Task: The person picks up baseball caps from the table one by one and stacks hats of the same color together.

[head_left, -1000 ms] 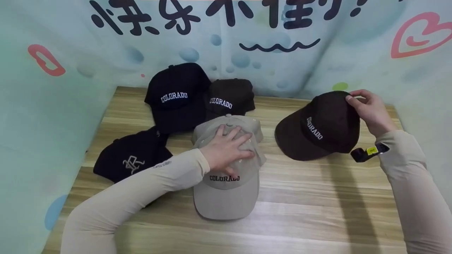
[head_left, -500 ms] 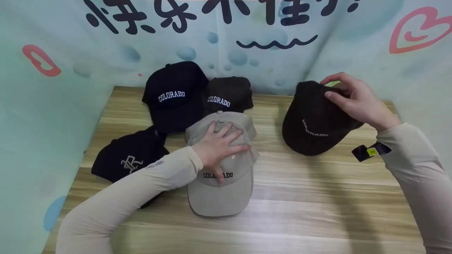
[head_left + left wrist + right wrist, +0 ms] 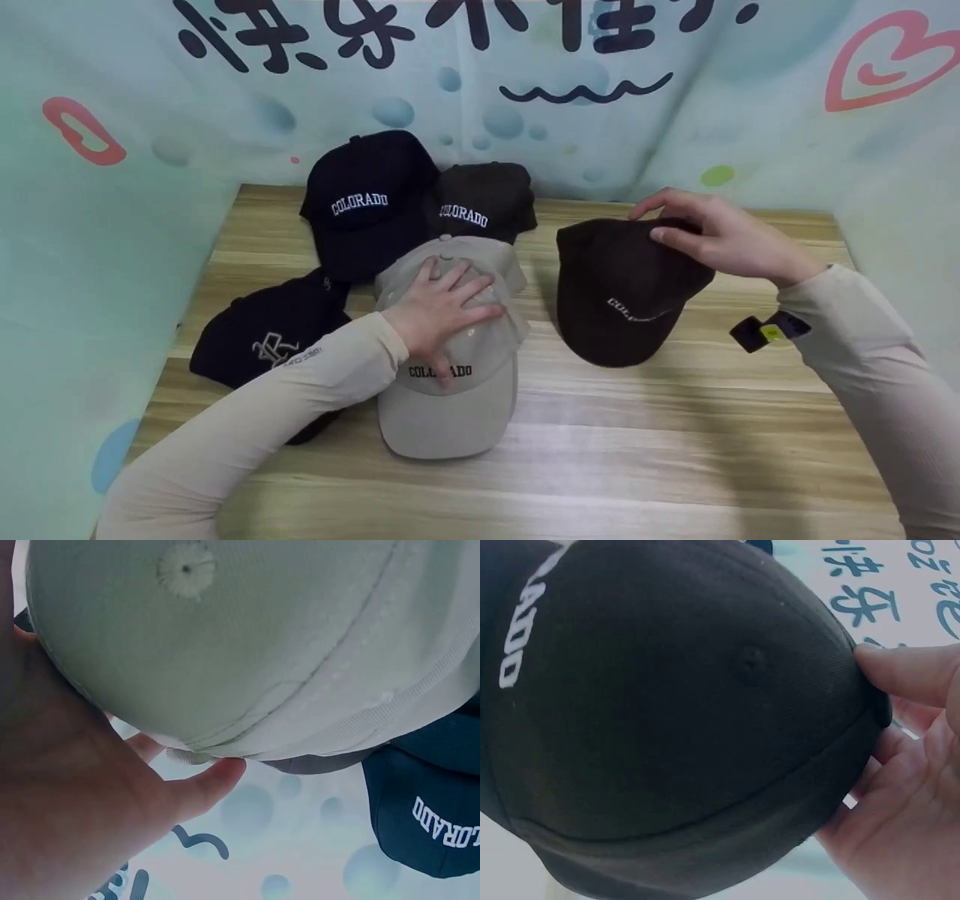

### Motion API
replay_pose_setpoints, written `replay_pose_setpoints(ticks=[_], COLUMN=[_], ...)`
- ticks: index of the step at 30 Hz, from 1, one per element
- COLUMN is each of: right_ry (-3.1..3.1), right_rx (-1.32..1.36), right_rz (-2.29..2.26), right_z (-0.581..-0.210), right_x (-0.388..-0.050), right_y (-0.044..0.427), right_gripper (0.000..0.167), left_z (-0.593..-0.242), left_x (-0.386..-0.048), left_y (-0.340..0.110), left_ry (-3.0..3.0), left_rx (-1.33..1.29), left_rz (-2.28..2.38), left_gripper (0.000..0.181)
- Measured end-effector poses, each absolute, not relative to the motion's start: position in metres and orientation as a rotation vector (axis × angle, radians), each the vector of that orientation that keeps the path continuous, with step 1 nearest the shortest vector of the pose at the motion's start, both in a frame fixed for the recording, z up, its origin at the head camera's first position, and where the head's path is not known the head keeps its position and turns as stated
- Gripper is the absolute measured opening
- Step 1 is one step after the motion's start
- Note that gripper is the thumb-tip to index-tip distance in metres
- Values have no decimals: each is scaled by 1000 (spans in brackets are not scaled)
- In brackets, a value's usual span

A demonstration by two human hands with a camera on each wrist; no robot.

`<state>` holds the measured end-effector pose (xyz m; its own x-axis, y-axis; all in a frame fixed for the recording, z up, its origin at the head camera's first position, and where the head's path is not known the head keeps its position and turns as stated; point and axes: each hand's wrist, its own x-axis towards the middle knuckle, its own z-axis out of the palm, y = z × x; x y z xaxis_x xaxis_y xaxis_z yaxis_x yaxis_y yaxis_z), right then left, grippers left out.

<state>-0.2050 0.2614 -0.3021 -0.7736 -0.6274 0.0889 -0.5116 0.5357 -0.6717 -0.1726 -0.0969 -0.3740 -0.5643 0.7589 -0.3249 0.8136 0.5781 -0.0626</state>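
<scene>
My left hand (image 3: 448, 315) rests with spread fingers on the crown of a beige baseball cap (image 3: 448, 427) lettered COLORADO. The layered crown suggests a second beige cap (image 3: 510, 262) beneath it. In the left wrist view, the beige cap (image 3: 225, 645) fills the upper part, fingers (image 3: 199, 787) against its crown. My right hand (image 3: 727, 232) pinches the crown of a dark brown baseball cap (image 3: 622, 292) between thumb and fingers, peak toward me. The right wrist view shows the thumb (image 3: 907, 675) near the top of the brown cap (image 3: 682, 712).
Behind the beige cap sit a navy COLORADO cap (image 3: 367, 195) and another brown COLORADO cap (image 3: 487, 196), touching. A navy cap with an R (image 3: 262, 330) lies left, partly behind my left sleeve. A printed cloth (image 3: 480, 112) walls the wooden table (image 3: 637, 465).
The brown cap has swung its peak toward me, then moved left toward the beige cap in my right hand. My left hand has shifted slightly left with the beige cap.
</scene>
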Motion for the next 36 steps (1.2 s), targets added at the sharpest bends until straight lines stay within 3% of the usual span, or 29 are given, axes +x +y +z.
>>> replay_pose_setpoints(ticks=[16,26,36], right_ry=[2592,2528,2593], right_rx=[-862,-862,-916], right_rz=[-963,-926,-778], right_z=[-351,-350,-339], right_x=[-239,-238,-238], right_y=[236,236,233], right_gripper=[27,32,34], left_z=[-374,-369,-380], left_x=[-148,-118,-105], left_y=[-96,-92,-72], left_ry=[2612,2676,2712], left_rx=[1238,1414,1546], left_rz=[-248,-182,-178], left_gripper=[109,65,50])
